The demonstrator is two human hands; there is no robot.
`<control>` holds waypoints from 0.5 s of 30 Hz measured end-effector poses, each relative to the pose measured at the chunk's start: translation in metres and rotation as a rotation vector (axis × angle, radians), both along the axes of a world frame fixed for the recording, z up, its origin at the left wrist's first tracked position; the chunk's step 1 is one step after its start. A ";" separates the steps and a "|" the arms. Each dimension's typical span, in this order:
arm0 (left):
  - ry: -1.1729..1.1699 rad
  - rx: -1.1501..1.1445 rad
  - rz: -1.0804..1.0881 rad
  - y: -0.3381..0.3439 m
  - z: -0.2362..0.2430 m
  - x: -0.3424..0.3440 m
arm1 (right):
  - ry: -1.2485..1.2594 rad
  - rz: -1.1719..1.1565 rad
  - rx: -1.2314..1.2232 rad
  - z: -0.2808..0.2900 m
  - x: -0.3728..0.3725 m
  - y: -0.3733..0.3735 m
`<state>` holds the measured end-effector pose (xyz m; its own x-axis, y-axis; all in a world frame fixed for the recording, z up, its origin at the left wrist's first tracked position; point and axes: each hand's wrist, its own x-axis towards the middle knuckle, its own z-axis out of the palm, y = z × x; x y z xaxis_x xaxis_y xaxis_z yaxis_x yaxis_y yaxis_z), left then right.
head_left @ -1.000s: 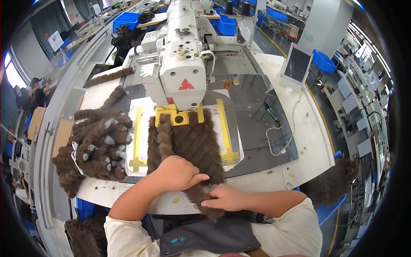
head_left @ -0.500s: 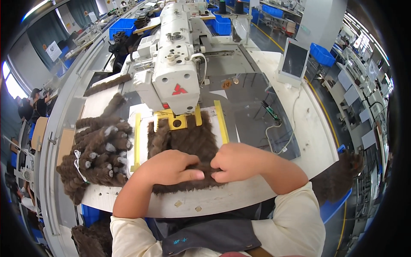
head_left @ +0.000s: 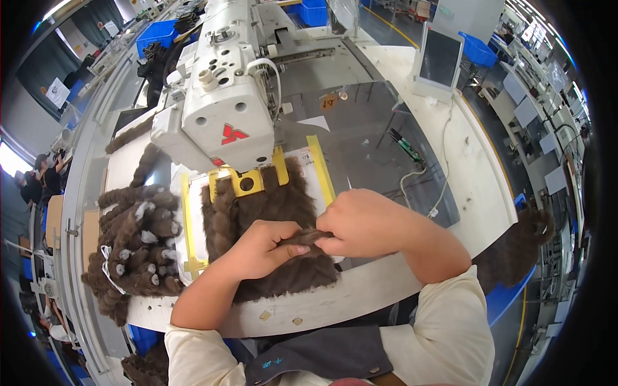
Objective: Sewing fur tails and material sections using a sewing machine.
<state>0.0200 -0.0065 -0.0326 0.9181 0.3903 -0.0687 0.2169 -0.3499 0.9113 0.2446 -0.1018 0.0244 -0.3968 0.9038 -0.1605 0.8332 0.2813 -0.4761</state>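
Both hands, left hand and right hand, closed, pinched a fold of brown fur piece at frame centre; sewing machine stood above on the white table; fur pile lay left.

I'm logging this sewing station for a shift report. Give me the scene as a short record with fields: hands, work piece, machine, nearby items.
left hand: pinching a fold of the brown fur piece
right hand: gripping the same fold, next to the left hand
fur piece: lies flat on the table, far edge under the yellow clamp
sewing machine: white, behind the fur
pile of fur pieces: at the person's left
screen: upright, far right
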 end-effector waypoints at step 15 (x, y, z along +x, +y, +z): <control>-0.332 0.345 0.238 0.002 -0.004 -0.018 | 0.424 -0.230 0.476 -0.013 -0.019 -0.006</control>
